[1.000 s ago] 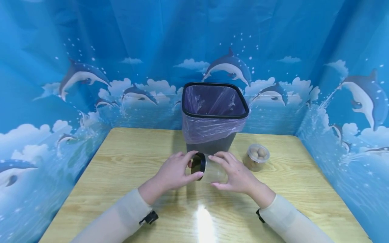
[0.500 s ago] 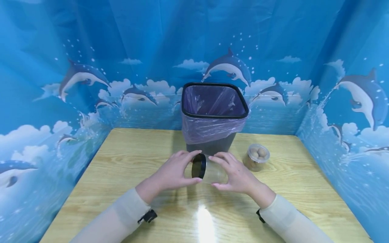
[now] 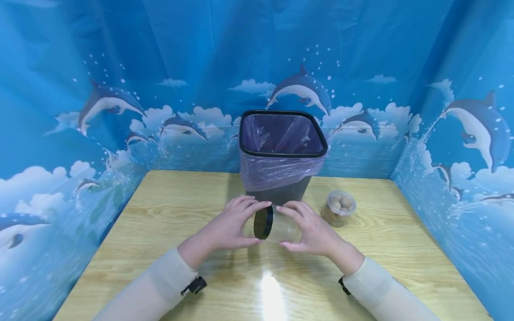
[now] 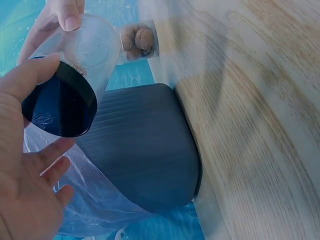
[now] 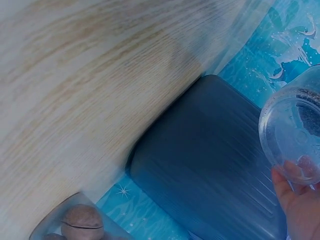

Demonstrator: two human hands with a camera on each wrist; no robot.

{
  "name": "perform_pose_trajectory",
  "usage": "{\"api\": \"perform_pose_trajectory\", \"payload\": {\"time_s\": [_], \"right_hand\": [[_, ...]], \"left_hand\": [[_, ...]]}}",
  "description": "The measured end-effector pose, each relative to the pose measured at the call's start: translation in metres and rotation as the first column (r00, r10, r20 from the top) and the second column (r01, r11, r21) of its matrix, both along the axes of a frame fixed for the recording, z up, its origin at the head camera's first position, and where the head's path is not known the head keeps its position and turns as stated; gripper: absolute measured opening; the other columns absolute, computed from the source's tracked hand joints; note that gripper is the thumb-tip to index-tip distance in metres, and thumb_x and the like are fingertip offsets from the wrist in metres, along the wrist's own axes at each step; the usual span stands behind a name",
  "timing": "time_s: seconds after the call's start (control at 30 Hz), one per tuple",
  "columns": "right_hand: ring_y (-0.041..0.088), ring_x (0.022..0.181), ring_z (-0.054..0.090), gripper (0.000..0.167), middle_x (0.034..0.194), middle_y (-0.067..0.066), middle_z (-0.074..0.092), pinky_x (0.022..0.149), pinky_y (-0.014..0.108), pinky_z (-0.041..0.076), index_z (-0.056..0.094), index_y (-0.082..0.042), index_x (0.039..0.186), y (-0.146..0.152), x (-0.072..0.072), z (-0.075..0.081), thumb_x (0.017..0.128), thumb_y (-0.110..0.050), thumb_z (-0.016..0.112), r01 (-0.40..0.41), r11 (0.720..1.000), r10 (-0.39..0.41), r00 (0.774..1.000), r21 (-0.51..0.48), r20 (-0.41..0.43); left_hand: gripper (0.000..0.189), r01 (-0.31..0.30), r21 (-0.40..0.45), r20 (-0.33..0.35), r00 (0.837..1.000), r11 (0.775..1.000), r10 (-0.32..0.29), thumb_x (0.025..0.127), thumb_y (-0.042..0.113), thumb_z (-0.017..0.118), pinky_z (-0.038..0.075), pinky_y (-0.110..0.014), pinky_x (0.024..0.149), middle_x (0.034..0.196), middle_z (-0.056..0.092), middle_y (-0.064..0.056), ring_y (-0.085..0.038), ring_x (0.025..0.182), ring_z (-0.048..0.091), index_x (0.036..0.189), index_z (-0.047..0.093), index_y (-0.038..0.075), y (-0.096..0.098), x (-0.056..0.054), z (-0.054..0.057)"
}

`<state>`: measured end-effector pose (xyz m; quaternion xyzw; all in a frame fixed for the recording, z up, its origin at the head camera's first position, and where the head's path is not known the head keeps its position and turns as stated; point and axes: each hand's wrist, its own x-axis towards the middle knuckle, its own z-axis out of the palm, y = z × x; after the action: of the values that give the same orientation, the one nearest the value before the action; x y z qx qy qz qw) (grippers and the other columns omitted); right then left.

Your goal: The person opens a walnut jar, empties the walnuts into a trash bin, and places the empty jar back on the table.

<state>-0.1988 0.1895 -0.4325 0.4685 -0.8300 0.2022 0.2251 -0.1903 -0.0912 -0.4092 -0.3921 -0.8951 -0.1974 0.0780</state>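
A clear plastic jar (image 3: 284, 227) lies sideways in the air between my hands, its black lid (image 3: 263, 223) facing left. My left hand (image 3: 233, 225) has thumb and fingers on opposite sides of the lid's rim. My right hand (image 3: 311, 229) grips the jar's body near its base. In the left wrist view, the lid (image 4: 65, 102) sits on the jar, and the hand's lower fingers hang off it. The right wrist view shows the jar's round base (image 5: 295, 135) with fingertips against it.
Just behind the hands stands a dark trash bin (image 3: 277, 194) lined with a purple bag (image 3: 281, 171). To its right is a clear tub (image 3: 339, 209) of walnuts. A wooden table (image 3: 180, 191) lies below, with dolphin-print curtains (image 3: 192, 53) around it.
My left hand's fingers have shifted round the lid's rim, the upper ones moving right and the thumb moving down and left. The right hand and the jar stay almost still.
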Motion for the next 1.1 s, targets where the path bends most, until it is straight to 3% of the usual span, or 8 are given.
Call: {"api": "perform_pose_trajectory", "payload": {"time_s": [0.23,0.47,0.73,0.87,1.1], "right_hand": [[0.029,0.116,0.055,0.086,0.13,0.013,0.054,0.093,0.045,0.053,0.048,-0.01,0.144,0.0,0.0,0.0,0.074,-0.043,0.084,0.001,1.0,-0.001,1.0,0.0,0.001],[0.029,0.116,0.056,0.086,0.13,0.013,0.054,0.092,0.045,0.053,0.048,-0.01,0.144,0.0,0.0,0.0,0.074,-0.044,0.083,0.005,1.0,-0.005,1.0,-0.001,0.0],[0.029,0.116,0.055,0.086,0.131,0.013,0.053,0.092,0.044,0.053,0.047,-0.009,0.145,0.0,0.0,0.002,0.075,-0.044,0.083,0.003,1.0,-0.003,1.0,-0.005,0.007],[0.028,0.116,0.055,0.087,0.131,0.012,0.053,0.093,0.045,0.053,0.047,-0.01,0.146,0.0,0.0,0.002,0.075,-0.045,0.083,0.004,1.0,-0.004,1.0,-0.005,0.012],[0.028,0.116,0.055,0.086,0.131,0.011,0.052,0.091,0.045,0.053,0.047,-0.012,0.146,0.001,0.001,0.002,0.076,-0.045,0.083,0.008,1.0,-0.008,1.0,-0.005,0.019]], "left_hand": [[0.093,0.035,0.002,-0.037,0.999,0.999,-0.035,0.076,0.038,0.085,0.025,-0.055,0.116,0.147,0.047,-0.007,-0.031,0.138,0.039,0.155,0.037,0.028,0.0,-0.002,-0.002],[0.099,0.021,0.024,0.005,1.0,0.999,-0.021,0.075,0.034,0.087,0.023,-0.055,0.117,0.151,0.043,-0.008,-0.03,0.139,0.038,0.157,0.032,0.023,0.001,0.001,0.0],[0.107,-0.056,0.017,0.072,0.996,0.998,0.055,0.075,0.058,0.082,0.02,-0.052,0.119,0.154,0.042,-0.005,-0.028,0.142,0.035,0.159,0.025,0.024,0.002,0.003,0.0],[0.105,-0.144,0.017,0.141,0.98,0.989,0.14,0.077,0.067,0.075,0.025,-0.052,0.117,0.15,0.047,-0.002,-0.026,0.14,0.038,0.16,0.026,0.024,0.005,0.006,0.0],[0.096,-0.268,0.024,0.253,0.934,0.963,0.254,0.084,0.068,0.066,0.039,-0.051,0.108,0.135,0.059,-0.004,-0.025,0.128,0.049,0.158,0.032,0.017,0.011,0.009,0.0]]}}
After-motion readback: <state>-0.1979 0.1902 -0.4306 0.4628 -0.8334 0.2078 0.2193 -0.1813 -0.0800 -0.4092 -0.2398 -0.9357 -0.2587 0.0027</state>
